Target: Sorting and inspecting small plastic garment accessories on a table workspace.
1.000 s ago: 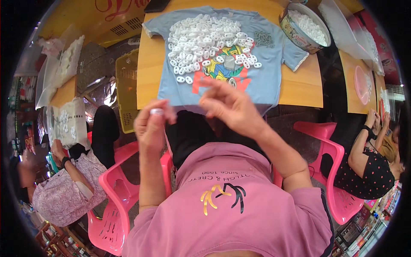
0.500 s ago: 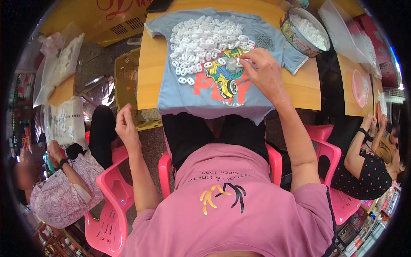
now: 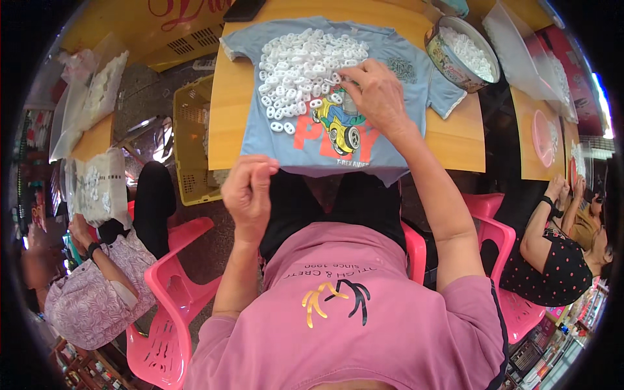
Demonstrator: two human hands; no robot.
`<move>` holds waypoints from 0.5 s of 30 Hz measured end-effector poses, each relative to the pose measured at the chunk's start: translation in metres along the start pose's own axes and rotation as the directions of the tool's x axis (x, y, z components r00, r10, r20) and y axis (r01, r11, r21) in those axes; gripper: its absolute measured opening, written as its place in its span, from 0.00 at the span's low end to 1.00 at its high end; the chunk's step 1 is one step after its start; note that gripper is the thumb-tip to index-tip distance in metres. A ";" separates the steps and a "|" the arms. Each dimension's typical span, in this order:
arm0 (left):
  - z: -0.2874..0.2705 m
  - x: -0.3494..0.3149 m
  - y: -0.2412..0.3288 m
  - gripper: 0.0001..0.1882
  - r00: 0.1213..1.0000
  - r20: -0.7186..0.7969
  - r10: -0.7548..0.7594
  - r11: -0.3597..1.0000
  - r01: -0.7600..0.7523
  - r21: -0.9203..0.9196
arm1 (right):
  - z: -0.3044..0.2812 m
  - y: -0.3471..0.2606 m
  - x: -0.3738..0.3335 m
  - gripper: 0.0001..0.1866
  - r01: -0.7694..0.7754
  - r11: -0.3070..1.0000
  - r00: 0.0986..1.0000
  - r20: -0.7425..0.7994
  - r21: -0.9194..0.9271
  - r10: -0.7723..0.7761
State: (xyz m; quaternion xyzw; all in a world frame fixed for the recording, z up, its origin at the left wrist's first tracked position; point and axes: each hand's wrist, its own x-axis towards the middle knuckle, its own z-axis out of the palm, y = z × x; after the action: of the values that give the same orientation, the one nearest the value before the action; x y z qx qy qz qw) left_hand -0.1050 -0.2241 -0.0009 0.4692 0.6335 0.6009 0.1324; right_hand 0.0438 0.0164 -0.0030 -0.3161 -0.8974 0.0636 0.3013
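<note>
A heap of small white plastic pieces [image 3: 305, 62], each oval with two holes, lies on a light-blue T-shirt [image 3: 266, 146] with a printed vehicle picture. My right hand [image 3: 380, 97] reaches over the shirt to the right edge of the heap. Its thumb and index finger close round one white two-holed piece [image 3: 337, 77]; other pieces lie loose just below. My left hand [image 3: 248, 195] hovers in front of the shirt's near edge, fingers curled in against the thumb. Whatever it may hold is hidden.
A round tin [image 3: 448, 65] of white pieces stands at the table's right. A yellow crate [image 3: 188, 149] is left of the wooden table [image 3: 465, 136]. Pink chairs [image 3: 175, 305] flank me. Other people sit at tables on both sides, a pink basin [image 3: 543, 138] on the right one.
My left hand has moved right and nearer the shirt, its fingers now curled. My right hand has shifted left to the heap, and a few pieces at its right edge are gone from there.
</note>
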 end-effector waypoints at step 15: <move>0.047 0.007 -0.001 0.07 0.981 0.184 0.057 0.996 -0.044 -0.073 | 0.005 -0.002 0.013 0.08 0.015 0.995 1.000 -0.018 0.100 -0.013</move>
State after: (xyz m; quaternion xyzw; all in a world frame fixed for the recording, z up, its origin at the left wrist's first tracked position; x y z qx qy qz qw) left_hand -0.0744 -0.1884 -0.0100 0.5343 0.5854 0.5790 0.1916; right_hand 0.0316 0.0232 0.0001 -0.2948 -0.8926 0.1038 0.3251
